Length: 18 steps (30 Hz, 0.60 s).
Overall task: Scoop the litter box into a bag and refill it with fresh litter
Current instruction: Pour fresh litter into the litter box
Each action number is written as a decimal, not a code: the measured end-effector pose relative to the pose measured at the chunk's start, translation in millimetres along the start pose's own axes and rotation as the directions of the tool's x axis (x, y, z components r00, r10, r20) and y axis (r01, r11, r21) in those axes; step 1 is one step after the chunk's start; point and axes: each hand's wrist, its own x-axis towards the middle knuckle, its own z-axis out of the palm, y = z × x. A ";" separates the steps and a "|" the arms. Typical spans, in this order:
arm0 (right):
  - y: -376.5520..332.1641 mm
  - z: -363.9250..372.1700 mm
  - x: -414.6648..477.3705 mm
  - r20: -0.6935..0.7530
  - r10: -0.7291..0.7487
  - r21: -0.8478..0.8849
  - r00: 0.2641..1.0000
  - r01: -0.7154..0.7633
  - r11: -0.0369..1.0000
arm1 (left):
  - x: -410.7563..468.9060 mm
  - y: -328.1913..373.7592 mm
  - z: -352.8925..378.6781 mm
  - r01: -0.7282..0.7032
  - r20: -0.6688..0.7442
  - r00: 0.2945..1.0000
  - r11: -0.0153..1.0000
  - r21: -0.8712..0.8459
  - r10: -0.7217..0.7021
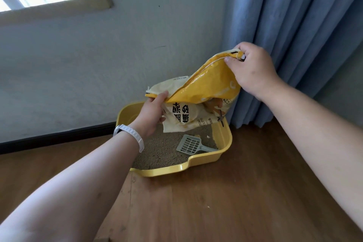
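Note:
A yellow litter box (214, 158) sits on the wooden floor against the wall, with grey-brown litter (163, 149) spread inside. On the litter at the right lies a grey slotted scoop (190, 145). Above the box I hold a yellow and cream litter bag (204, 88), upended and crumpled, its lower end hanging just over the litter. My right hand (251, 68) pinches the bag's raised end. My left hand (152, 113), with a white band on the wrist, grips the bag's lower left edge. I cannot see litter falling.
A blue curtain (294, 25) hangs right behind the box on the right. The pale wall with a dark baseboard (59, 135) runs along the left. Wooden floor (216, 202) stretches in front of the box.

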 end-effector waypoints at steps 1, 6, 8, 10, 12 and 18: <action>-0.2 0.3 0.2 -0.001 -0.001 0.003 1.000 0.001 1.000 | 0.5 -1.0 -0.4 0.007 0.001 1.000 1.000 -0.005 -0.007; -2.4 1.5 1.0 -0.011 -0.020 0.009 1.000 0.020 1.000 | 3.5 -5.7 -1.9 0.027 0.016 1.000 0.999 -0.024 -0.027; -2.4 2.9 1.4 -0.014 -0.023 0.009 1.000 0.023 1.000 | 5.4 -7.7 -3.1 0.036 0.020 0.999 0.999 -0.038 -0.035; -1.2 4.6 1.7 -0.012 -0.026 0.009 1.000 0.026 1.000 | 7.9 -10.8 -4.6 0.049 0.024 0.999 0.997 -0.057 -0.048; -0.1 6.0 1.7 -0.016 -0.033 0.007 0.999 0.033 0.999 | 9.7 -14.0 -5.8 0.058 0.032 0.998 0.996 -0.071 -0.056; -0.4 7.7 2.4 -0.020 -0.062 0.012 0.998 0.062 0.998 | 6.3 -17.2 -3.3 0.069 0.033 0.997 0.996 -0.063 -0.067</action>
